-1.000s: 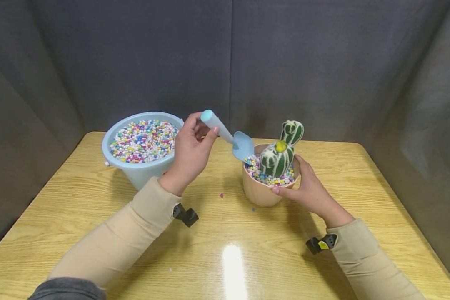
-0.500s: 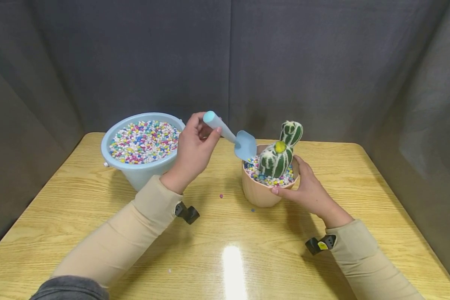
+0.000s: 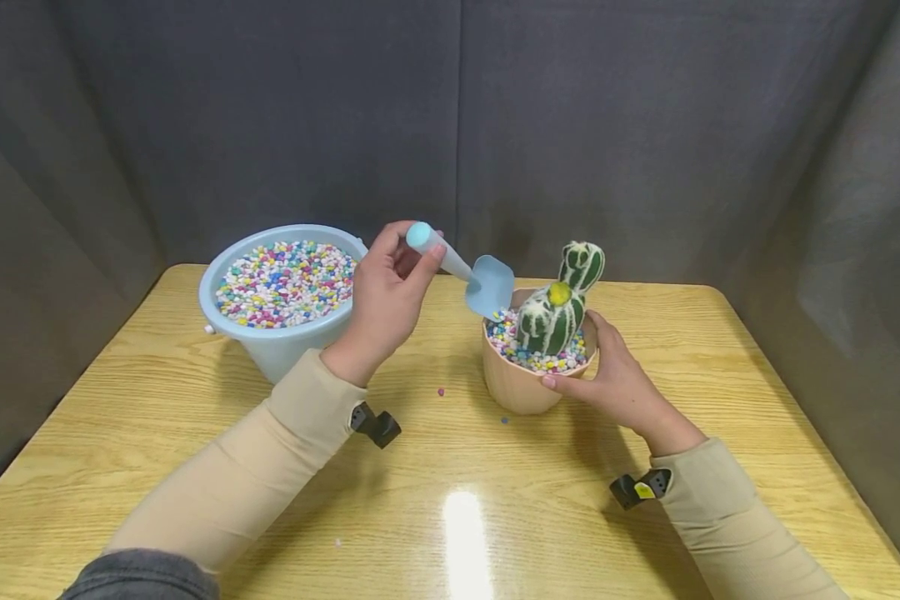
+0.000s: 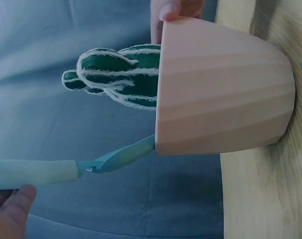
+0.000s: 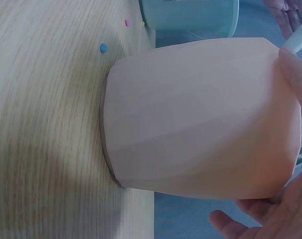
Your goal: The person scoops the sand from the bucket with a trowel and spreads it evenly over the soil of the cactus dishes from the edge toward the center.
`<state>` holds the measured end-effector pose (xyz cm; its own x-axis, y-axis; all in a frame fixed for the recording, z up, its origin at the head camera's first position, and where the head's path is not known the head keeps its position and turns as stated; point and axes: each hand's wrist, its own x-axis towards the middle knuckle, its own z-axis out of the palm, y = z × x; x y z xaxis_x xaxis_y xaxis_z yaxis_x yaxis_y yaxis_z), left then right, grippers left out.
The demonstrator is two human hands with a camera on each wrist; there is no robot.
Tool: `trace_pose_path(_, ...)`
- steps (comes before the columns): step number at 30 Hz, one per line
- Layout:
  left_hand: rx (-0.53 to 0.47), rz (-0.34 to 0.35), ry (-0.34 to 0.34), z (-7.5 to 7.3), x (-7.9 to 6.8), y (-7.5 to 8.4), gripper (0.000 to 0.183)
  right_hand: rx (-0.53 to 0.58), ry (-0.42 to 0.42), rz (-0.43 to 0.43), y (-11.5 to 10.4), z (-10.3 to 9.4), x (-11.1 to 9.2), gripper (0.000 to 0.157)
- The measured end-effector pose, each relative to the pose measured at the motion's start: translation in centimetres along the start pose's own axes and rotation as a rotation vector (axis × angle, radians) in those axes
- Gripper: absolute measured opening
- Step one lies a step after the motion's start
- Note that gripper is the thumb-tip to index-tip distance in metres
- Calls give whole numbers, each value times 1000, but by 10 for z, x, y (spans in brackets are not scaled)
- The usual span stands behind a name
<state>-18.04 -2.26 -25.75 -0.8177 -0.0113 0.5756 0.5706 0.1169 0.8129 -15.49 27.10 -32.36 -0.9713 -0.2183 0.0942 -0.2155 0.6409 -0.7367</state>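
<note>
My left hand (image 3: 385,300) pinches the handle of a light blue toy shovel (image 3: 491,286) between thumb and fingers. The shovel slants down to the right, its blade tip at the left rim of a peach flower pot (image 3: 521,390). A green and white cactus (image 3: 551,321) with a yellow flower stands in the pot among colourful pebbles (image 3: 525,357). My right hand (image 3: 621,379) grips the pot's right side, thumb on the near rim and fingers round the far side. In the left wrist view the blade (image 4: 126,154) meets the pot's rim; its tip is hidden inside.
A light blue bucket (image 3: 281,354) full of multicoloured pebbles (image 3: 288,283) stands at the left, behind my left forearm. Stray pebbles lie on the wooden table (image 3: 420,467), among them a pink one (image 3: 441,392) and a blue one (image 3: 505,420). Dark curtains enclose the back and sides.
The shovel has shifted slightly right, and its blade has lifted a little at the pot's rim. My right hand and the pot have stayed almost where they were.
</note>
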Motion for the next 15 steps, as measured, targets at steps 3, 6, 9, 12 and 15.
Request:
trace_pose_path(3, 12, 68, -54, 0, -1, -1, 24, 2, -6, 0, 0, 1, 0, 108)
trace_pose_path(6, 25, 145, -97, -1, -3, -3, 25, -3, -6, 5, -1, 1, -1, 109)
trace_pose_path(9, 27, 215, -115, 0, -3, -5, 26, -17, 1, 7, -1, 1, -2, 109)
trace_pose_path(12, 32, 252, -96, 1, -2, -6, 25, -31, 6, 10, -1, 0, -2, 109)
trace_pose_path(15, 21, 238, -37, 0, -2, -6, 23, -35, 2, 13, 0, 0, -2, 110)
